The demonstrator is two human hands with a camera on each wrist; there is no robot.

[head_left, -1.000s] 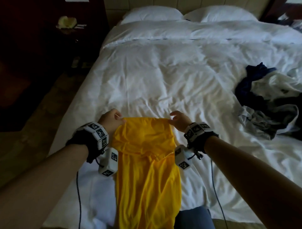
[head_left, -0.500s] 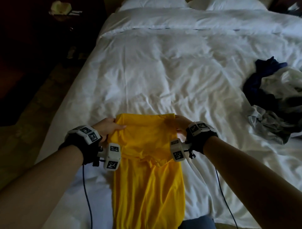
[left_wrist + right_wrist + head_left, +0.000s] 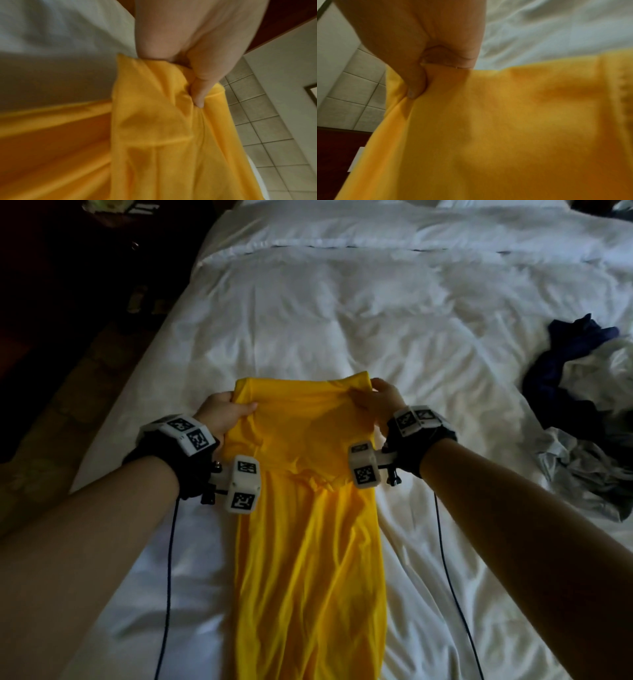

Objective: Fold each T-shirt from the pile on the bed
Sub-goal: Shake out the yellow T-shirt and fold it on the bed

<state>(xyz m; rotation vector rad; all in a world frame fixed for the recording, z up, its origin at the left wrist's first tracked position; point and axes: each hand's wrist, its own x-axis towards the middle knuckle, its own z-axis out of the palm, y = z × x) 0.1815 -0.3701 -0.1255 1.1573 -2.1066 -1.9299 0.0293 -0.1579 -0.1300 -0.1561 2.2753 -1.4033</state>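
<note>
A yellow T-shirt (image 3: 308,559), folded into a long narrow strip, lies on the white bed (image 3: 342,313) and runs toward me. Its far end is lifted off the duvet. My left hand (image 3: 222,414) pinches the far left corner, thumb on top of the cloth. My right hand (image 3: 380,400) pinches the far right corner. In the left wrist view the left hand (image 3: 192,75) has its fingers curled into the yellow T-shirt (image 3: 163,135). The right wrist view shows the right hand (image 3: 426,67) gripping the edge of the yellow T-shirt (image 3: 505,128).
A pile of dark blue, white and grey T-shirts (image 3: 589,412) lies at the bed's right side. The bed's left edge drops to a dark floor (image 3: 68,371). A dark nightstand (image 3: 113,220) stands at the far left. Thin cables (image 3: 168,577) trail from both wrists.
Both hands have drawn the shirt's far end back toward me and raised it, so the top portion now hangs over the lower part of the strip.
</note>
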